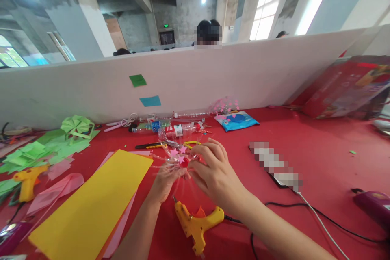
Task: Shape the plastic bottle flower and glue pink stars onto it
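Over the middle of the red table, my left hand (167, 178) grips a cut clear plastic bottle piece (167, 155) whose thin strips fan outward. Pink paper stars (182, 159) sit among the strips. My right hand (215, 166) is at the piece's right side, its fingers bent and close together near the stars; whatever lies between the fingertips is hidden. A yellow hot glue gun (198, 225) lies just below both hands, its nozzle pointing up and left. Behind the piece are a yellow and black utility knife (151, 145) and a yellow-handled tool (192, 143).
Yellow paper (94, 203) and green paper scraps (45, 150) lie at left, beside another glue gun (29, 179). Plastic bottles (173, 131) and a blue packet (237, 121) stand by the white partition (183, 75). A phone (278, 179) with cables lies at right.
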`<state>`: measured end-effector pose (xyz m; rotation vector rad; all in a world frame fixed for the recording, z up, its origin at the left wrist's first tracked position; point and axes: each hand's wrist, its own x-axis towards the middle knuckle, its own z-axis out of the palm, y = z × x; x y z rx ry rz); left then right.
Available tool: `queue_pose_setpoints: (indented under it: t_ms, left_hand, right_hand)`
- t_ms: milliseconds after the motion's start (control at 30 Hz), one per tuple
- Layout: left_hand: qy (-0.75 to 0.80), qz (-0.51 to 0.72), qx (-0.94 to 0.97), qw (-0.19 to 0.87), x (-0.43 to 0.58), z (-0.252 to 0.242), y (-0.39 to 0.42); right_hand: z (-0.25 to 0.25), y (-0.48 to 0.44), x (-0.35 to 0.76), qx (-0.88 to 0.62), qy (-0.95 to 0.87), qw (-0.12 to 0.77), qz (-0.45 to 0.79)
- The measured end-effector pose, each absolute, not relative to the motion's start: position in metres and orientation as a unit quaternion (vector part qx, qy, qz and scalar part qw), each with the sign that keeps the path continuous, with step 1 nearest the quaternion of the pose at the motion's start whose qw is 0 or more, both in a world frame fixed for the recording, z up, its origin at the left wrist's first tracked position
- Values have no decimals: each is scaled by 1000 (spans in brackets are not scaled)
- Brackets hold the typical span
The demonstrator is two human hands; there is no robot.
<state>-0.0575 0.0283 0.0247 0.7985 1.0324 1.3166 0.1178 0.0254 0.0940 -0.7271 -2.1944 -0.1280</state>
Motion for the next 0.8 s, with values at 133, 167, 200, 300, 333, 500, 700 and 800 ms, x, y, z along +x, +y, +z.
queue_pose_setpoints:
  t_ms: [133,167,200,300,333,500,700,800]
  left_hand:
    - [422,586,350,596,-55,23,27]
    - [421,584,354,597,-55,23,27]
    - [421,581,359,597,-55,24,27]
    - [418,575,370,599,-55,25,27]
    - [419,577,366,598,-55,25,27]
    - [427,577,355,599,-55,21,28]
    - [401,574,379,605,-56,18,29]
    - [406,568,380,607,-56,17,29]
  right_hand:
    - [100,25,121,-298,-866,400,-22]
    - [101,24,122,-300,-866,400,-18]
    - [102,24,123,-300,-866,400,-15]
    - [105,23,125,-298,-864,406,-6]
    - [106,23,125,-296,-863,409,-4]
    - [111,20,127,-287,-866,410,-7]
    - [110,20,126,-260,-889,375,-36]
    - [110,21,126,-262,-888,378,-18]
